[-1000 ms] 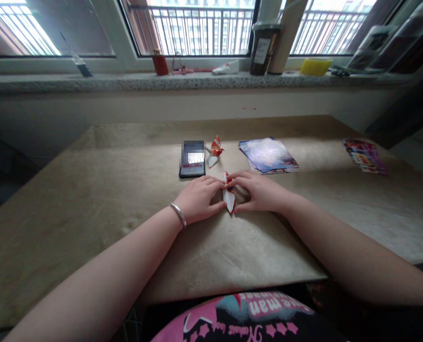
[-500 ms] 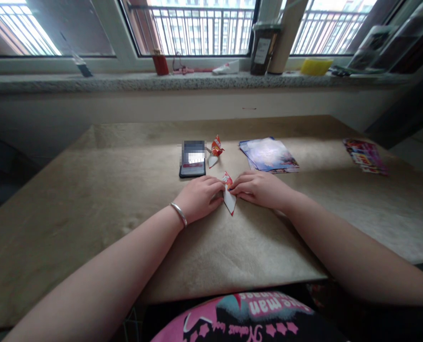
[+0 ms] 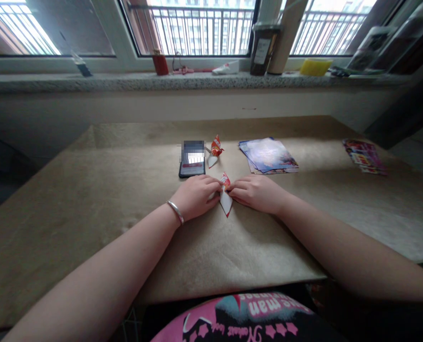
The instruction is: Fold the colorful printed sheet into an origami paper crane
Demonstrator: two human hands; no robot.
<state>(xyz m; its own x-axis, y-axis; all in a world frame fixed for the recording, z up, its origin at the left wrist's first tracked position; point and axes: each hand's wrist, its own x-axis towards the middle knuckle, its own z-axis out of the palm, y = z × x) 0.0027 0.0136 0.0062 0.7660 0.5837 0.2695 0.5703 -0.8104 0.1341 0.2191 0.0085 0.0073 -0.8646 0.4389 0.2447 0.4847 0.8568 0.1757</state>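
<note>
A small folded paper piece (image 3: pixel 226 203), white on its near pointed part and red-orange printed at its far tip, lies on the table between my hands. My left hand (image 3: pixel 198 195), with a silver bangle at the wrist, pinches its left edge. On the opposite edge, the fingers of my right hand (image 3: pixel 256 194) are closed. Just beyond stands another folded paper figure (image 3: pixel 216 148), red-orange with a white point toward me. A phone (image 3: pixel 192 166) with a partly blurred screen lies left of that figure, close to my left fingers.
Right of the figure lies a stack of printed paper sheets (image 3: pixel 270 154). Colourful printed packets or cards (image 3: pixel 364 156) are at the table's far right. The windowsill (image 3: pixel 204 81) behind holds a dark jar (image 3: pixel 264 50), a red spool-like object (image 3: pixel 160 64) and a yellow block (image 3: pixel 316 67).
Both hands and the folded paper have shifted slightly left and a little toward me. The right fingers sit closer together on the paper's edge.
</note>
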